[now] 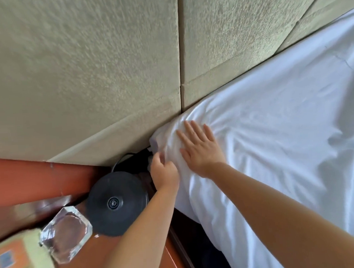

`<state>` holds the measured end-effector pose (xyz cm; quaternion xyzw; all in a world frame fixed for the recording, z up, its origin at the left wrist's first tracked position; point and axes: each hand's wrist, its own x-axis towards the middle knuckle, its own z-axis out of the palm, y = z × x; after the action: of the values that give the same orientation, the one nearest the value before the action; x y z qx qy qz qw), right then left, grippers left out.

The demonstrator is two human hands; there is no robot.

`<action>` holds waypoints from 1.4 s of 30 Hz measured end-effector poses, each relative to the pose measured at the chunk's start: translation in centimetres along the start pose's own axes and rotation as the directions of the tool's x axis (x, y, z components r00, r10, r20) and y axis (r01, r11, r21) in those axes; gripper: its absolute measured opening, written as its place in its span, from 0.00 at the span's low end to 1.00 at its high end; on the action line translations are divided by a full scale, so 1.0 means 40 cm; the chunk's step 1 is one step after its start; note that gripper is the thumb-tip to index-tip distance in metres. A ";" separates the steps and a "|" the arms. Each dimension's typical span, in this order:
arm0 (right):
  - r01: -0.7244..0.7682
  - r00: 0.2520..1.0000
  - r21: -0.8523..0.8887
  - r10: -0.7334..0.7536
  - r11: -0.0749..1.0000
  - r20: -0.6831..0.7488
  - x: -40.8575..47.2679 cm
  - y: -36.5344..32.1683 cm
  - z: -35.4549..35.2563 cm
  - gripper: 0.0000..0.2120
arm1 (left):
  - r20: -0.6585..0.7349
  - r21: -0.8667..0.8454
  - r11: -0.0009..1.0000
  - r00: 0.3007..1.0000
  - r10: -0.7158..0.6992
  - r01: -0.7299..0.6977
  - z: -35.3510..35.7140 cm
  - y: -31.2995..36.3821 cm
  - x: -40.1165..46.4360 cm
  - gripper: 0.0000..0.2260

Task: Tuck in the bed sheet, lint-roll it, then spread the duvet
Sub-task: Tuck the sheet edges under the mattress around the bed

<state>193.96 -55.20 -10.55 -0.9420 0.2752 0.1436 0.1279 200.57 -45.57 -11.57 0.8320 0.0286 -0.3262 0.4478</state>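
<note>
My left hand (164,172) is curled at the corner of the mattress, its fingers (158,158) pinching a fold of the white bed sheet (275,127) where the cloth wraps down over the edge. My right hand (202,149) lies flat on top of the sheet just to the right of that pinch, fingers straight and spread apart, pressing the fabric against the mattress. Beyond my fingertips the sheet runs up to the padded headboard (85,67); the corner itself sits just ahead of my left fingers, bunched and wrinkled.

The sheet looks thin, light and limp to me, with creases fanning out from under my right palm. I judge it will slide and wrinkle easily, so it wants holding at the hem or the corner fold, with the flat hand keeping the top taut while the edge goes under the mattress. It should not tear under a firm pull, though loose cloth could spring back out.

Below my left wrist stands the wooden bench (121,259) beside the bed, carrying a round black kettle base (116,203) with its cord, a clear glass ashtray (67,233) and a yellow-and-orange packet (16,266). The packet's printing is too blurred to read, and I see no other brand or writing. Neither the lint roller nor the duvet is in view.
</note>
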 end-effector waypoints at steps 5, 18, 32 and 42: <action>0.000 0.998 -0.017 -0.001 1.000 -0.058 0.006 0.001 0.022 0.34 | 0.255 0.416 0.910 0.959 -0.124 0.007 -0.035 -0.038 0.021 0.09; 0.002 0.991 -0.015 -0.004 1.000 -0.135 0.005 0.004 0.046 0.28 | 0.225 -0.155 0.849 0.854 -0.469 0.506 0.015 -0.054 0.067 0.15; -0.012 0.959 0.001 0.011 1.000 -0.284 0.018 0.006 0.071 0.27 | 0.136 0.044 0.885 0.875 -0.466 0.464 0.014 -0.059 0.211 0.06; -0.011 0.949 -0.004 0.009 1.000 -0.315 0.019 0.007 0.077 0.26 | 0.002 -0.321 0.888 0.938 -0.348 0.330 0.027 -0.033 0.214 0.09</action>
<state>193.82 -54.83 -13.70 -0.9517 0.2966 -0.0070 0.0790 206.27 -47.71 -17.82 0.7404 0.2376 -0.3672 0.5104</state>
